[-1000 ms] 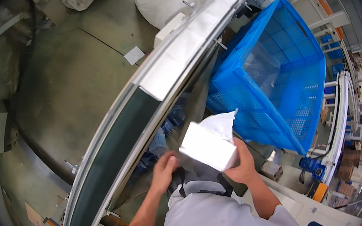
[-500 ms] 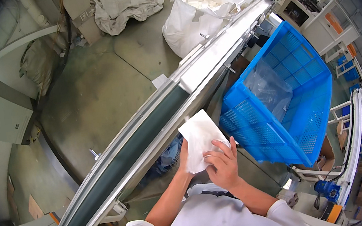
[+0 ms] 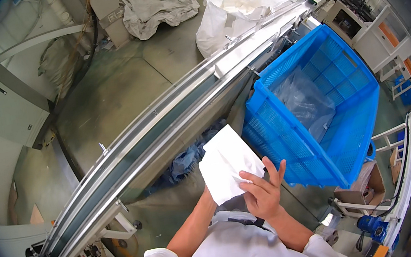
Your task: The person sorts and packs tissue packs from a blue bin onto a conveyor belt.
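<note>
A white, soft-looking bundle of thin sheets (image 3: 229, 164) is held in front of my chest; whether it is paper or cloth I cannot tell. My left hand (image 3: 208, 197) grips it from beneath at the lower left, with most of its fingers hidden behind the white material. At the lower right edge, my right hand (image 3: 264, 194) touches the top sheet with some fingertips, while its other fingers stick out spread beside the edge. Just right of the bundle stands a large blue plastic crate (image 3: 291, 140), with a clear plastic bag (image 3: 307, 106) inside.
A conveyor with a green belt (image 3: 148, 131) runs diagonally past me, carrying a white strip (image 3: 244, 52) at its far part. Behind it sits a large white sack (image 3: 214, 24). Blue crumpled material (image 3: 184, 163) lies beneath the conveyor. A blue motor (image 3: 373, 228) is at the lower right.
The view has shifted slightly. The bundle now faces me more broadly, and my right hand has slid from its face toward its right edge, with the fingers more spread.
</note>
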